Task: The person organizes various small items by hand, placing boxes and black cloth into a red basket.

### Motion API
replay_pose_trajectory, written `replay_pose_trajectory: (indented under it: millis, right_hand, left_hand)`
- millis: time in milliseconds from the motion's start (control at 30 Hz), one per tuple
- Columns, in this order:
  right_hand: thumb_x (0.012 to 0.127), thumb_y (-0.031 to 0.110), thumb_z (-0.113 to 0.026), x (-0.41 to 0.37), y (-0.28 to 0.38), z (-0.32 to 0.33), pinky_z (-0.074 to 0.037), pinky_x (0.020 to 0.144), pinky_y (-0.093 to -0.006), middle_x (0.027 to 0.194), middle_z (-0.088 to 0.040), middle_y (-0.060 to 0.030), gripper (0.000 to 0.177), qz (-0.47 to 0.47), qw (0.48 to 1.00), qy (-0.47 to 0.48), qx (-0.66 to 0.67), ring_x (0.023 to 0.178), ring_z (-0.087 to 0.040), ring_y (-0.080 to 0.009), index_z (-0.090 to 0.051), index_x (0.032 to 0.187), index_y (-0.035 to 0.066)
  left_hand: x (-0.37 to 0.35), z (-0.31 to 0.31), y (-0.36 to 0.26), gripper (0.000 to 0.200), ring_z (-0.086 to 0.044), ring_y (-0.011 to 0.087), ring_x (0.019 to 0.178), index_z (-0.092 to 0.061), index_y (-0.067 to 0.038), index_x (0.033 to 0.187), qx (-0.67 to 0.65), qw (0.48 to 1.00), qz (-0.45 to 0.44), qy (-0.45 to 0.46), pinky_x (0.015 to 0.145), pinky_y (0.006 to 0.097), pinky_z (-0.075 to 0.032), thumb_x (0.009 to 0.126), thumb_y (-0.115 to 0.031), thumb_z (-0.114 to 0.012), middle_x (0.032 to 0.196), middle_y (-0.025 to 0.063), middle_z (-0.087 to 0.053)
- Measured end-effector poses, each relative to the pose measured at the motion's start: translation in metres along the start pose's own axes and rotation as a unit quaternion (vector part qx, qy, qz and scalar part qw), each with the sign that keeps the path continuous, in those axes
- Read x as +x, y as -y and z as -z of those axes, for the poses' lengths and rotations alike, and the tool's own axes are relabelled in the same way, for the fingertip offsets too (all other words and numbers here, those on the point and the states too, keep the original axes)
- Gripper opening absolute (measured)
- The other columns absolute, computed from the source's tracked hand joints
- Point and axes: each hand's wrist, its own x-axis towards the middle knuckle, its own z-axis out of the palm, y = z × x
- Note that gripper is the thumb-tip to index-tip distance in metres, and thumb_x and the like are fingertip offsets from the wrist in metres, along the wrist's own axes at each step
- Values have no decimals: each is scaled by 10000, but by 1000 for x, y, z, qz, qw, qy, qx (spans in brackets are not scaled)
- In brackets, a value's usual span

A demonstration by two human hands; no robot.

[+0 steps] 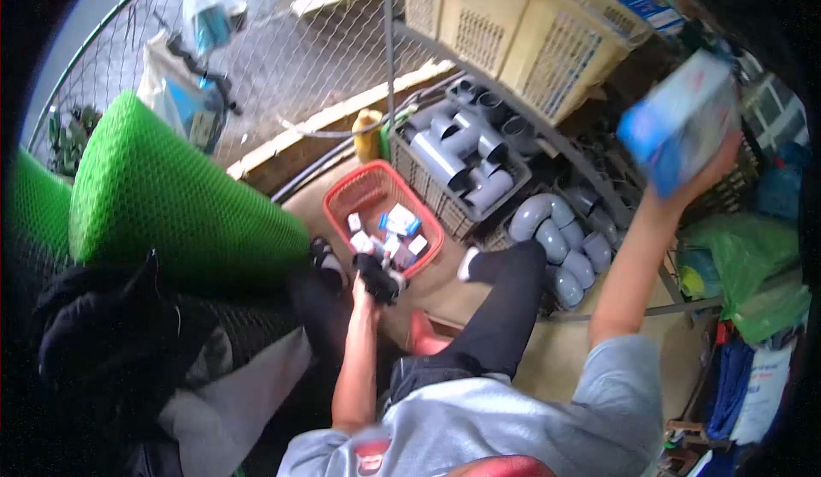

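My right hand [705, 173] is raised at the right, closed around a blue and white cardboard box [680, 118], which is blurred. Low in front of my body is my left hand [366, 287], at the near rim of a red plastic basket [344, 188]. Something black and soft-looking [381, 280] covers most of this hand; I cannot tell whether it is worn or held. Inside the basket lie several small white boxes [363, 242] and a blue and white packet [400, 220].
A crate [428, 188] of grey pipe fittings [440, 159] stands beyond the basket, with grey elbows [552, 229] nearer me. Green mesh rolls [188, 195] stand at the left before a wire fence [316, 41]. Cream crates [513, 32] sit on the rack above. A green plastic bag [761, 280] hangs right.
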Motion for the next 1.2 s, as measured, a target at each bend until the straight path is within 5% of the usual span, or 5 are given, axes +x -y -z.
replay_pose_trajectory:
  millis: [133, 400, 533, 1000, 1200]
  right_hand:
    - [985, 628, -520, -207, -48, 20, -602, 853, -531, 1331, -615, -137, 670, -218, 971, -95, -18, 1021, -693, -352, -498, 1437, 134]
    - [1055, 374, -554, -403, -72, 24, -549, 972, -401, 1213, -635, -106, 411, -497, 857, -90, -98, 1121, -650, -236, -593, 1289, 38]
    - [1095, 486, -392, -433, -92, 38, -481, 1087, -405, 1372, -584, -106, 554, -562, 815, -40, 135, 1249, -599, -240, -507, 1445, 73]
    - [1090, 358, -365, -374, -93, 16, -363, 1200, -436, 1524, -504, -157, 637, -577, 761, 7, 296, 1381, -514, -279, -182, 1668, 165]
    - [1009, 90, -604, -375, -86, 5, -343, 1197, -404, 1609, -422, -195, 631, -394, 874, 276, -67, 1478, -417, -295, -359, 1575, -48]
  left_hand:
    - [-18, -55, 6, 486, -662, 300, 1118, -487, -113, 1477, 506, 825, -220, 125, 963, 439, -555, 1059, -359, -479, 1324, 153, -640]
    - [-58, -145, 27, 540, -567, 275, 1315, -556, -49, 1451, 217, 956, -99, 169, 1132, 393, -425, 1050, -410, -518, 1482, 175, -562]
    - [-62, -179, 13, 521, -350, 357, 1526, -489, -55, 1518, 711, 637, -207, 215, 1241, 436, -288, 1045, -270, -538, 1598, 215, -433]
    - [-81, -178, 14, 692, -202, 414, 1571, -312, 33, 1589, 695, 624, -271, 233, 1264, 458, -217, 1006, -211, -595, 1668, 270, -255]
    - [-42, -155, -5, 494, -576, 172, 1198, -445, 30, 1519, 405, 905, -119, 56, 1067, 319, -450, 1107, -237, -500, 1360, 144, -622]
